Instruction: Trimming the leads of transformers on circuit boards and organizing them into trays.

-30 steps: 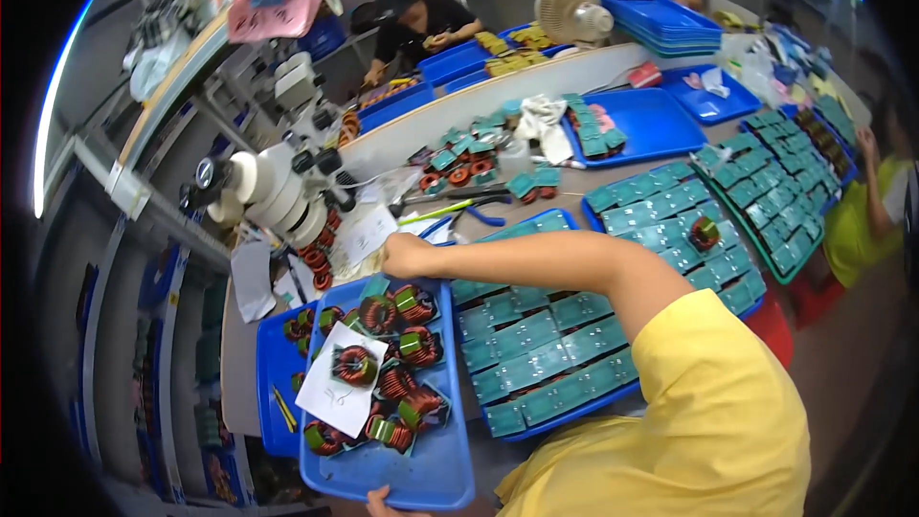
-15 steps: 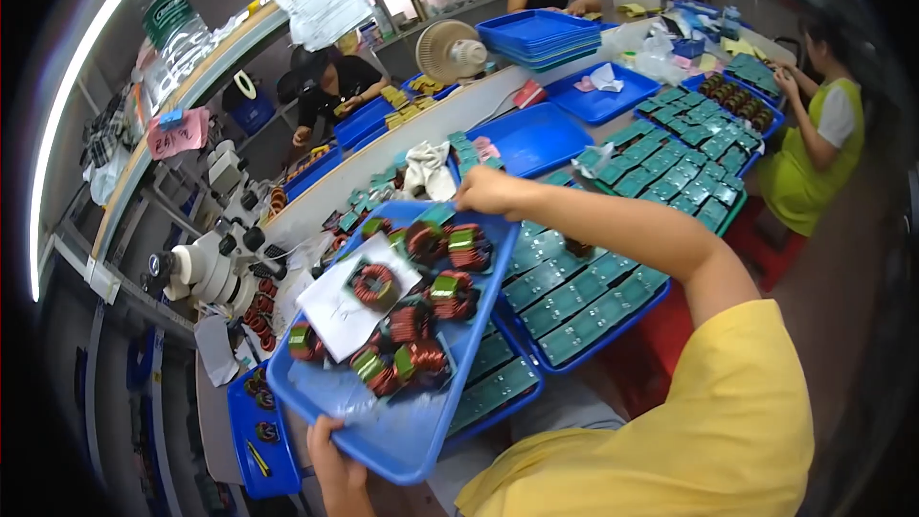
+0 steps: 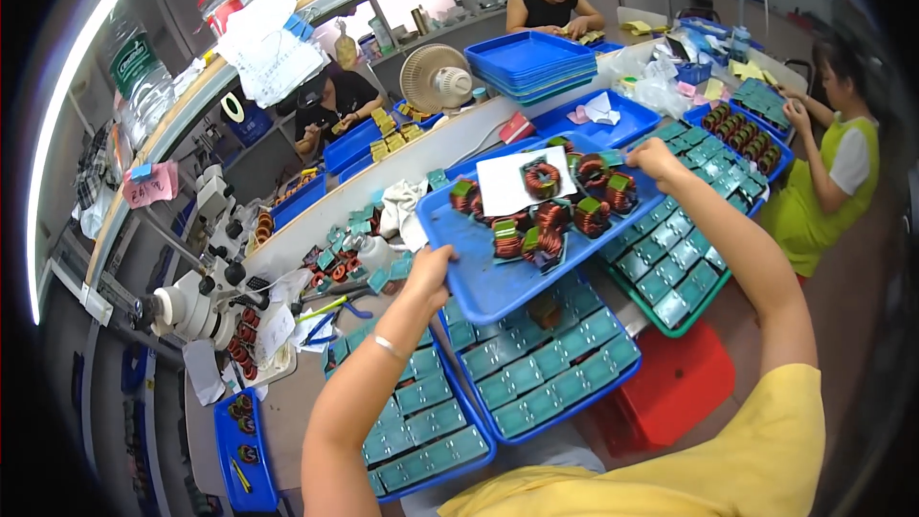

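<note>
A blue plastic tray (image 3: 488, 292) hangs in the air above the workbench, slightly tilted. My left hand (image 3: 433, 275) is closed on its near left edge, a bangle on that wrist. My right hand (image 3: 658, 163) grips the far right edge. Several copper-wound coils (image 3: 552, 220) with green parts lie in the tray. Among them sits a sheet of white paper (image 3: 503, 184), with one ring coil (image 3: 542, 179) resting on it. Below are two blue trays of teal circuit boards, one to the right (image 3: 536, 378) and one to the left (image 3: 431, 421).
A red stool (image 3: 670, 388) stands at the bench's right edge. Pliers (image 3: 325, 327), a microscope (image 3: 187, 311) and a small blue tray (image 3: 247, 479) lie to the left. Stacked blue trays (image 3: 531, 62) and a fan (image 3: 436, 77) stand beyond. Co-workers sit behind and at right.
Both hands have carried the tray of coils to the right and away from me, over the bench. It has turned, and the trays of boards beneath show more.
</note>
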The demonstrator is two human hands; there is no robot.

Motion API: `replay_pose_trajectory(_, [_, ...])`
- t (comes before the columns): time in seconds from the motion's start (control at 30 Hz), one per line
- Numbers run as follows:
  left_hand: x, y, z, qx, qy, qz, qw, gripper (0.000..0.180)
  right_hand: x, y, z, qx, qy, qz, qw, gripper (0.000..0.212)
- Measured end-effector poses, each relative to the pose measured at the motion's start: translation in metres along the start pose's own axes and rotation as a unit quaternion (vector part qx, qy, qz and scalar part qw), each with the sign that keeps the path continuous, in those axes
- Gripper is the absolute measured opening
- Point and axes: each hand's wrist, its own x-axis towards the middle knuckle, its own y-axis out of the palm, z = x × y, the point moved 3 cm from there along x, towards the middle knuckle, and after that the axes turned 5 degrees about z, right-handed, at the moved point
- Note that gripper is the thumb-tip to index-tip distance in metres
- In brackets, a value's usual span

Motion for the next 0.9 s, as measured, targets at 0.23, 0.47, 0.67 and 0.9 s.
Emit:
replay_pose_trajectory(0.23, [0.132, 0.070, -0.001, 0.036, 0.012, 0.009, 0.999, 0.020, 0.098, -0.054, -0.051, -0.004, 0.036, -0.096, 0.995, 0.010])
replay_pose_trajectory(0.47, [0.227, 0.064, 0.021, 0.118, 0.047, -0.085, 0.988, 0.022, 0.168, -0.036, -0.078, -0.093, 0.028, -0.155, 0.983, 0.007])
replay_pose_trajectory(0.67, [0.247, 0.052, 0.021, 0.250, 0.025, -0.158, 0.955, 0.022, 0.211, -0.016, -0.092, -0.126, 0.055, -0.131, 0.982, 0.021])
replay_pose_trajectory(0.9, [0.257, 0.063, 0.005, 0.293, -0.013, -0.152, 0.944, 0.036, 0.246, 0.003, -0.124, -0.149, 0.059, -0.208, 0.965, 0.014])
